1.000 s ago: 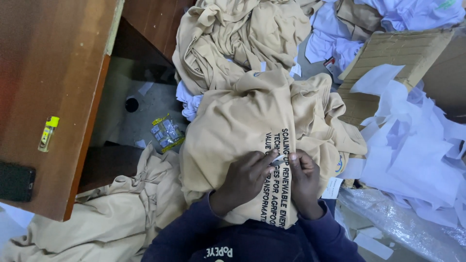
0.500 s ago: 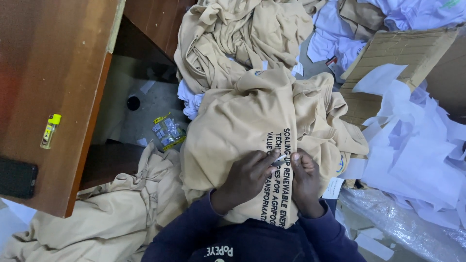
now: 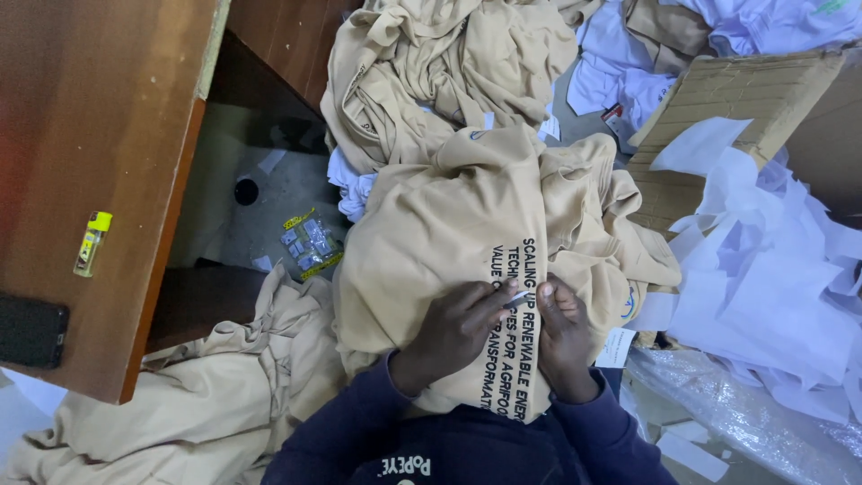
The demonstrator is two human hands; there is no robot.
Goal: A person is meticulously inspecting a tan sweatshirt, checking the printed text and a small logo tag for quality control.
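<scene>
a tan cotton shirt with black printed lettering (image 3: 449, 242) lies bunched across the person's lap, and everything else is placed from it. the left hand (image 3: 453, 328) rests on the lettered panel with thumb and forefinger pinched on a small pale sliver (image 3: 519, 295), too small to identify. the right hand (image 3: 561, 337) sits just beside it, fingers curled down and pressing the cloth flat; whether it pinches anything itself cannot be told.

the sliver looks easy to lose: the pinch is fingertip-only, and if the cloth slides under the right hand the piece could slip into the folds. a hard pull could also drag the print or stretch the fabric, since the shirt is only held by hand pressure.

room is tight. beyond the shirt, a heap of more tan shirts (image 3: 449, 72) touches its far edge. to its right lie loose white paper sheets (image 3: 763, 287) and a brown cardboard flap (image 3: 727, 108), near enough to catch a sleeve. to its left stands a brown wooden table (image 3: 99, 126), its edge close by, carrying a yellow lighter (image 3: 92, 242) and a black phone (image 3: 31, 332). the only open gap is the grey floor (image 3: 269, 198) between shirt and table.
</scene>
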